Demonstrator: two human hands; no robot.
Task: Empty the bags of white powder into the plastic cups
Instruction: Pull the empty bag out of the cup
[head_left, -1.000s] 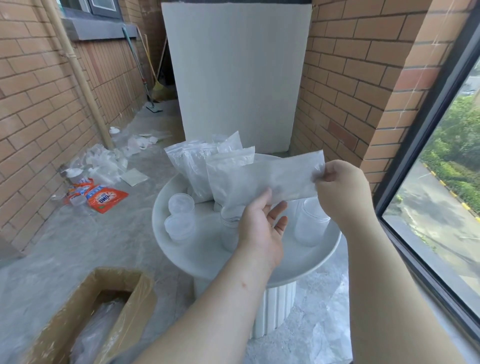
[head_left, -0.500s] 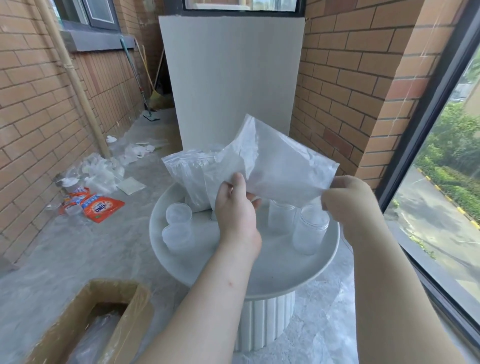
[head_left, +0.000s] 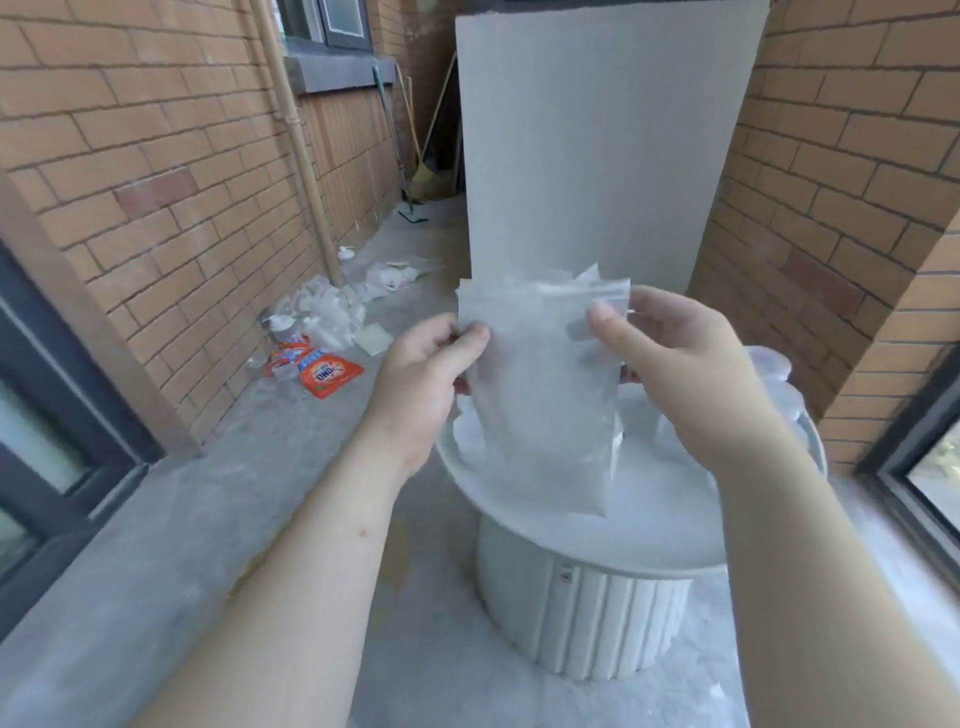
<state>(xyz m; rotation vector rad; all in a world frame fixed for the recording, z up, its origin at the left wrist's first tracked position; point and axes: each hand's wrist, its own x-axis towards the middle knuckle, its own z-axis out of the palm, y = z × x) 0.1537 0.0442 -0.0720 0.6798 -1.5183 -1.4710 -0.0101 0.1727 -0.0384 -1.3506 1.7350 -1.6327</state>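
Seen from head height, looking down past two bare forearms. Holding one bag of white powder (head_left: 545, 405) upright, just above a round white surface (head_left: 597, 545) on a ribbed drum base. Pinching its upper left edge in the grip of the left hand (head_left: 423, 374), thumb in front and fingers curled behind. Pinching its upper right edge the same way with the right hand (head_left: 685, 374), just below the zip strip.

Appears sealed along the top, though too blurred to be sure. Judged early for this bag: not yet tipped, with opening and pouring both left to do. Cannot tell the fill of the plastic cups (head_left: 774, 364), visible only as pale blurred shapes at the far right of the surface, mostly hidden behind the right hand.

Thin, glossy, see-through film for the bag: flat, rectangular, whiter and fuller toward the bottom. Smooth matt white for the surface, dusted pale. Rough orange-brown brick on both sides and a plain white board (head_left: 608, 145) behind. Grey concrete floor (head_left: 208, 519) to the left, strewn with crumpled plastic wrappers (head_left: 327, 312) and an orange detergent packet (head_left: 327, 371).
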